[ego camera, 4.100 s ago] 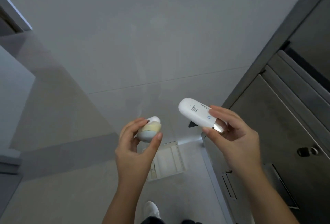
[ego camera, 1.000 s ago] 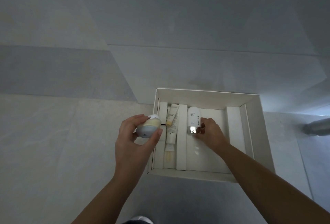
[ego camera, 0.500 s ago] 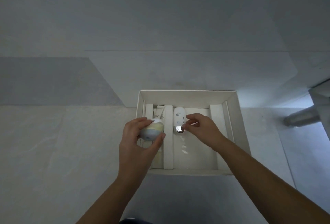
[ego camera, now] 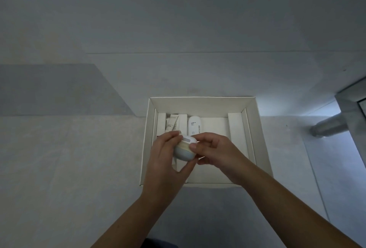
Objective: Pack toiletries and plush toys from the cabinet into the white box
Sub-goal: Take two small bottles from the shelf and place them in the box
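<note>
While both hands hold the small pastel-banded jar [ego camera: 184,151] above the near-left part of the white box [ego camera: 202,99], the step in hand reads as setting it down. Left hand [ego camera: 165,161] cups the jar, with fingers and thumb curled round it. Right hand [ego camera: 216,152] pinches the jar's right side between thumb and fingertips.

To do it well: lower the jar level into the box's open middle compartment, on the near side of the white bottle [ego camera: 195,127] and clear of the tubes [ego camera: 173,125] in the box's left slot.

Change from half a second ago: the right hand has left the bottle, which now lies alone at the box's far end, and has joined the left hand on the jar.
</note>
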{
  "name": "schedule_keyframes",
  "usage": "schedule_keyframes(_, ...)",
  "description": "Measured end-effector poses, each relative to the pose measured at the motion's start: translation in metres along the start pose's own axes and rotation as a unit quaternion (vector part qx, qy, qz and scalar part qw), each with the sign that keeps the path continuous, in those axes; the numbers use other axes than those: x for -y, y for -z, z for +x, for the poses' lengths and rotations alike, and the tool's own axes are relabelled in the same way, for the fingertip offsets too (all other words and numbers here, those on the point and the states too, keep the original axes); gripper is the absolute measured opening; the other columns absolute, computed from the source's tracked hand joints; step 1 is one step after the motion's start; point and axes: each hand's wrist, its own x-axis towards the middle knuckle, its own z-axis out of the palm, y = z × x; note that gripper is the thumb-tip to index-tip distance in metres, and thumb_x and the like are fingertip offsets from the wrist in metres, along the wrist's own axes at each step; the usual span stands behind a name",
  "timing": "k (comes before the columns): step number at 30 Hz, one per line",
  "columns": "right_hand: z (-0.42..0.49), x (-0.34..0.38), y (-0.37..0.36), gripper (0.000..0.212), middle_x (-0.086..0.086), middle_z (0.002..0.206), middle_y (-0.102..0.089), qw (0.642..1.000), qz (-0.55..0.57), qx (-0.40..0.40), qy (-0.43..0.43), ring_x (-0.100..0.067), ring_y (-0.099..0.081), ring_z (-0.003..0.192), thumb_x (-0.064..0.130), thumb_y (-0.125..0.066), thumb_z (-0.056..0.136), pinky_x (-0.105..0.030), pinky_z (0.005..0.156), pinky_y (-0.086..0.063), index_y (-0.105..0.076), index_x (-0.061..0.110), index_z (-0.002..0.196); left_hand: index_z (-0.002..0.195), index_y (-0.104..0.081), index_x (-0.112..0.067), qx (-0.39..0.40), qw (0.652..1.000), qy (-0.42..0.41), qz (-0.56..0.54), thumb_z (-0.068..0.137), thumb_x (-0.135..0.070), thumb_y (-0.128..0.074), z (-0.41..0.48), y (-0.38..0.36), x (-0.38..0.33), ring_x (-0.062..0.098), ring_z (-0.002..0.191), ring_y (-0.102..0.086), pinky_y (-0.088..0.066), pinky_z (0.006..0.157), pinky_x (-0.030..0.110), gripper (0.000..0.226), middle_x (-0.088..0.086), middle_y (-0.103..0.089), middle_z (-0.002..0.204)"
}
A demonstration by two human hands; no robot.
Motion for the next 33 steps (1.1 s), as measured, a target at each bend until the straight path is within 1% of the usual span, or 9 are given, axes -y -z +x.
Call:
schedule_keyframes(2, 0.000, -0.002, 0.001, 0.022, -0.004, 0.087, -0.069, 1.000, 0.026, 0.004, -0.006, -0.013, -0.067, 0.075, 0.017, -0.067, 0.081, -0.024, 0.068, -0.054, -0.064, 0.012, 0.102, 0.111, -0.054, -0.009, 0.000, 1.000, -0.007, 0.007, 0.064, -0.030, -0.072, -0.001, 0.000, 0.000, 0.012, 0.108, -0.047, -0.046, 0.090, 0.022, 0.055, 0.012, -0.059, 0.113)
schedule_keyframes(6, 0.004, -0.006, 0.005, 0.020, -0.005, 0.092, -0.070, 0.999, 0.032, 0.001, -0.008, -0.017, -0.068, 0.082, 0.011, -0.068, 0.079, -0.026, 0.072, -0.055, -0.065, 0.017, 0.098, 0.117, -0.046, -0.016, 0.032, 0.999, -0.016, 0.016, 0.067, -0.035, -0.075, -0.002, 0.001, 0.004, 0.013, 0.113, -0.049, -0.042, 0.093, 0.029, 0.060, 0.013, -0.058, 0.120)
schedule_keyframes(9, 0.013, -0.012, 0.013, 0.023, -0.004, 0.089, -0.071, 1.000, -0.013, -0.025, -0.005, -0.012, -0.067, 0.077, 0.006, -0.068, 0.078, -0.022, 0.068, -0.054, -0.065, 0.020, 0.096, 0.121, -0.050, -0.013, 0.058, 0.998, 0.004, 0.032, 0.069, -0.042, -0.069, -0.003, 0.007, 0.010, 0.021, 0.114, -0.050, -0.038, 0.095, 0.031, 0.063, 0.014, -0.055, 0.125)
schedule_keyframes(13, 0.032, -0.030, 0.028, 0.032, -0.010, 0.091, -0.069, 0.993, -0.095, -0.058, -0.029, -0.013, -0.063, 0.076, 0.004, -0.069, 0.078, -0.017, 0.062, -0.052, -0.062, 0.009, 0.109, 0.119, -0.056, -0.008, 0.044, 0.997, 0.052, 0.038, 0.071, -0.038, -0.069, -0.005, 0.018, 0.020, 0.018, 0.114, -0.047, -0.035, 0.094, 0.028, 0.058, 0.011, -0.055, 0.125)
schedule_keyframes(17, 0.045, -0.052, 0.035, 0.024, -0.008, 0.090, -0.067, 0.982, -0.166, -0.066, -0.059, -0.016, -0.061, 0.079, 0.006, -0.069, 0.078, -0.023, 0.066, -0.050, -0.062, 0.015, 0.099, 0.117, -0.058, -0.006, 0.026, 0.995, 0.086, 0.044, 0.070, -0.022, -0.077, -0.009, 0.027, 0.028, 0.025, 0.113, -0.051, -0.038, 0.091, 0.030, 0.053, 0.012, -0.056, 0.123)
schedule_keyframes(19, 0.050, -0.061, 0.037, 0.022, -0.008, 0.092, -0.065, 0.977, -0.189, -0.062, -0.075, -0.018, -0.060, 0.079, 0.005, -0.068, 0.078, -0.024, 0.066, -0.049, -0.061, 0.016, 0.096, 0.116, -0.058, -0.005, 0.018, 0.994, 0.097, 0.040, 0.072, -0.024, -0.075, -0.012, 0.032, 0.031, 0.025, 0.112, -0.052, -0.039, 0.090, 0.030, 0.050, 0.012, -0.057, 0.121)
schedule_keyframes(23, 0.064, -0.069, 0.037, 0.027, -0.014, 0.094, -0.065, 0.966, -0.232, -0.040, -0.107, -0.020, -0.060, 0.079, 0.001, -0.070, 0.075, -0.023, 0.063, -0.049, -0.063, 0.006, 0.100, 0.115, -0.059, -0.005, 0.013, 0.991, 0.122, 0.051, 0.073, -0.028, -0.073, -0.017, 0.040, 0.039, 0.027, 0.111, -0.053, -0.040, 0.089, 0.033, 0.050, 0.014, -0.057, 0.121)
schedule_keyframes(29, 0.077, -0.068, 0.039, 0.025, -0.014, 0.085, -0.062, 0.972, -0.192, -0.041, -0.131, -0.015, -0.058, 0.068, -0.008, -0.067, 0.075, -0.016, 0.055, -0.053, -0.064, -0.002, 0.099, 0.117, -0.058, -0.010, 0.001, 0.988, 0.151, 0.044, 0.073, -0.022, -0.074, -0.021, 0.048, 0.043, 0.019, 0.114, -0.049, -0.038, 0.091, 0.029, 0.048, 0.008, -0.055, 0.125)
schedule_keyframes(33, 0.080, -0.074, 0.043, 0.017, -0.011, 0.076, -0.061, 0.972, -0.178, -0.090, -0.123, -0.016, -0.057, 0.064, -0.008, -0.068, 0.074, -0.016, 0.051, -0.052, -0.062, -0.001, 0.088, 0.115, -0.059, -0.011, -0.009, 0.987, 0.152, 0.043, 0.073, -0.022, -0.074, -0.022, 0.051, 0.045, 0.017, 0.113, -0.048, -0.036, 0.090, 0.027, 0.047, 0.007, -0.055, 0.124)
